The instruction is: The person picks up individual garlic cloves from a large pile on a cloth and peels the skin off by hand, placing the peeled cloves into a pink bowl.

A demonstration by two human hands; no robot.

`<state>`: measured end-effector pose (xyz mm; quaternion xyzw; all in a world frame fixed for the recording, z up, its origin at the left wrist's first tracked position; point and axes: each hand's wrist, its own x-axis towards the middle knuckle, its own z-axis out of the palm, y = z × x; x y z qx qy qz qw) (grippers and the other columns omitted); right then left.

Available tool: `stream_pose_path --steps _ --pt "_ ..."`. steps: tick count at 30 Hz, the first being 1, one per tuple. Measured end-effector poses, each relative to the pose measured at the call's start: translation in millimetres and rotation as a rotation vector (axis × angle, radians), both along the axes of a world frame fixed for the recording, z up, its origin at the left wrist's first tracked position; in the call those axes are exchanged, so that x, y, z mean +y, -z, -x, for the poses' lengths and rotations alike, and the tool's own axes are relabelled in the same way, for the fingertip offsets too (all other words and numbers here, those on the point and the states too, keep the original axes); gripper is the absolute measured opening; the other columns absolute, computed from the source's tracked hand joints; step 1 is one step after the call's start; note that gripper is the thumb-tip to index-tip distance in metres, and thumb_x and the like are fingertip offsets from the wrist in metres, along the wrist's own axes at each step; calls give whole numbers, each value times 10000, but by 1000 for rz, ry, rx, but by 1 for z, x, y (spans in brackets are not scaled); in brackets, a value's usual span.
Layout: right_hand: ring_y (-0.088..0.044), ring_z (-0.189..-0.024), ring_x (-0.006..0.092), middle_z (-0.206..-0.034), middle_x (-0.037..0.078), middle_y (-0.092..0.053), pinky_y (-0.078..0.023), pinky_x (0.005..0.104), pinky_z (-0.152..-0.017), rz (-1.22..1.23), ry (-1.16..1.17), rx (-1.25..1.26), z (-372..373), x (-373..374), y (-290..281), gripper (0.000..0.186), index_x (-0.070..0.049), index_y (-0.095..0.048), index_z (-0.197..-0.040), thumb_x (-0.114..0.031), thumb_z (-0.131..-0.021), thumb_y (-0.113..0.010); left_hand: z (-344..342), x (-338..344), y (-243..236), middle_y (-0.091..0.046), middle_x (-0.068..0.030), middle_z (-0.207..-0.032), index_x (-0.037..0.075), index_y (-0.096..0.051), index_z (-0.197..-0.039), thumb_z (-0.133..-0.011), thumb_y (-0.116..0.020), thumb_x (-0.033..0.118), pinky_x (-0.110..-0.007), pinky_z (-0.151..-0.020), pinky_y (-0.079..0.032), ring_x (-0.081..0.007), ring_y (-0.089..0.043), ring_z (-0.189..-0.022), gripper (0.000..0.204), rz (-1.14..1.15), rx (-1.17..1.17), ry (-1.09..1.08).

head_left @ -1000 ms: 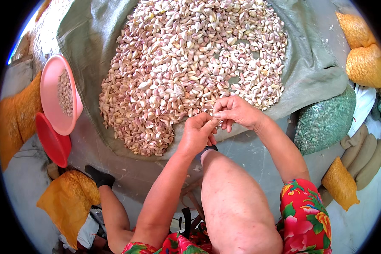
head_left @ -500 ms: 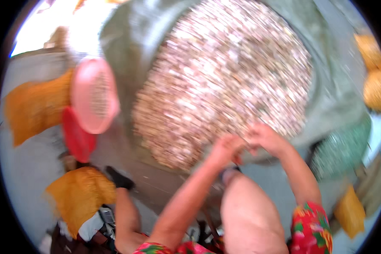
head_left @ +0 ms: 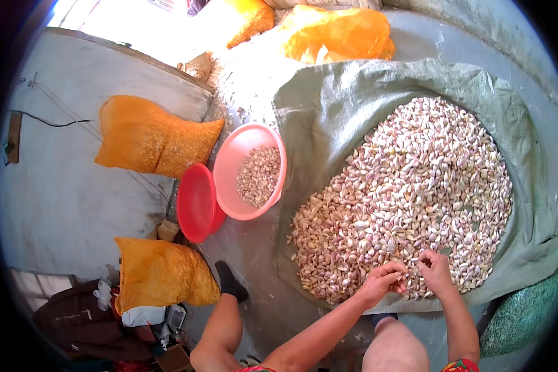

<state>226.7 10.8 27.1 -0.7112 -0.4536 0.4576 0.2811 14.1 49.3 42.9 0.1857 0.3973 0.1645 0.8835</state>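
Head view shows us both of our hands working at the near edge of a wide heap of garlic cloves (head_left: 409, 204), which lies spread over a grey-green woven sheet (head_left: 328, 105) on the concrete floor (head_left: 254, 260). Our left hand (head_left: 383, 280) has its fingers curled in and pinched together at the tips, closed on something small that we take for a clove, though it is too tiny for us to make out clearly. Our right hand (head_left: 436, 271) sits just beside it, fingers bent down and bunched in the same way, and we cannot tell whether it grips a clove or only touches the heap. The two hands almost meet, fingertips toward each other, right at the lower rim of the pile, so the cloves lie directly under and beyond our fingers, spreading away up and to the right.

To the left of the heap we see a pink plastic basin (head_left: 229, 167) resting partly on the sheet's edge, with a small mound of cloves inside. A red basin (head_left: 195, 204) lies tilted against its left side, touching it. Three orange mesh sacks (head_left: 149, 142) lie farther left and nearer to us, and more orange sacks at the top. A green mesh sack (head_left: 527, 316) lies at the lower right. Our bare legs come in from the lower edge, one dark-socked foot (head_left: 229, 282) planted on the floor.
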Motion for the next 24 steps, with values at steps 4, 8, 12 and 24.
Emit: stream_pose_path --steps 4,8,12,24 --pt "-649 -726 310 -761 154 -643 -510 406 -672 -76 -75 -38 2 5 3 109 -11 -651 -828 -92 -756 -666 7 14 -1 -654 -82 -956 33 -630 -1109 -1017 -515 209 -329 -787 -561 -194 -684 -878 230 35 -174 -48" --pt "-602 -809 423 -866 214 -606 -484 487 -700 -73 -145 -208 -5 22 -2 135 -4 -603 -787 -137 -805 -611 9 30 -19 -674 -105 -962 49 -624 -948 -994 -505 383 -359 -733 -546 -230 -688 -843 358 -28 -26 -42" --pt "-642 -824 397 -912 210 -660 -509 461 -710 -163 -14 -221 0 38 24 130 -16 -651 -847 -140 -848 -614 30 29 -14 -626 -70 -843 94 -497 -726 -1012 -517 388 -277 -605 -479 -172 -635 -698 411 -39 162 -140" --pt "-686 -821 305 -906 149 -698 -567 413 -792 -292 -65 -377 3 135 33 142 -61 -697 -902 -42 -794 -607 16 14 -13 -514 -25 -712 120 -498 -842 -1022 -507 365 -265 -513 -365 -153 -518 -575 305 34 226 -111"
